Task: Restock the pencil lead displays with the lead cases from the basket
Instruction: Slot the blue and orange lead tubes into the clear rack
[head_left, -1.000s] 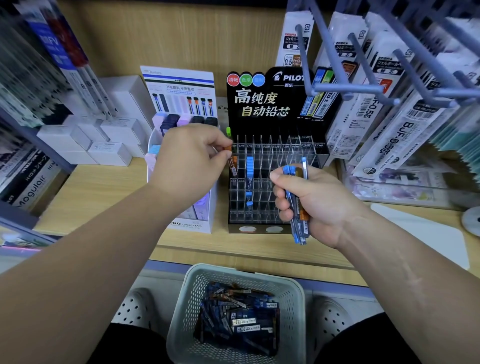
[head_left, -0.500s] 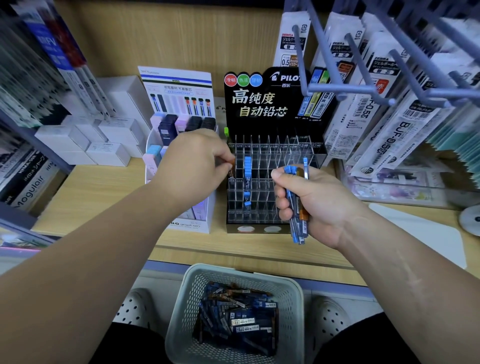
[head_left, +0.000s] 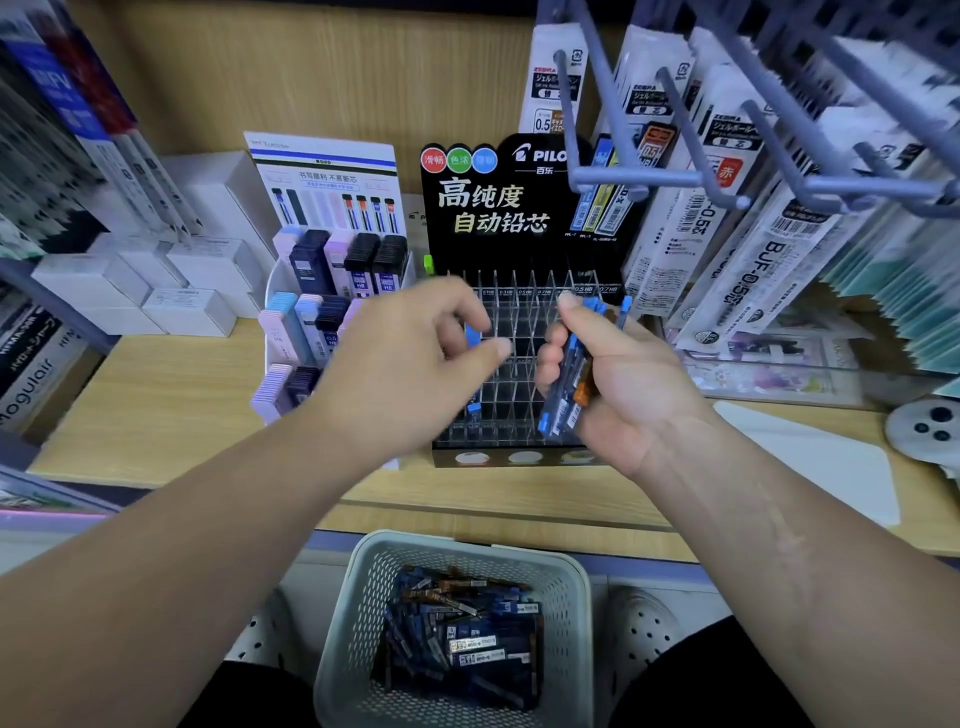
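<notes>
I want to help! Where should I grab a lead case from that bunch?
Pinch a blue cap at the top of the lead cases, coming from above: the tops stick out past the right hand, whose fingers wrap the middles.

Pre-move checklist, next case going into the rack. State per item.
1. Left hand free: ok, fingers spread, nothing in it.
2. Right hand grip on cases: ok, fingers curled round the bundle.
3. Rack has free slots: ok, most stand empty.
4. Case grade matches slot labels: cannot tell, the print on the cases is unreadable.
5. Path from bundle to rack: ok, both hands are right in front of it with nothing between.
6. Basket stock: ok, plenty lies in it.
</notes>
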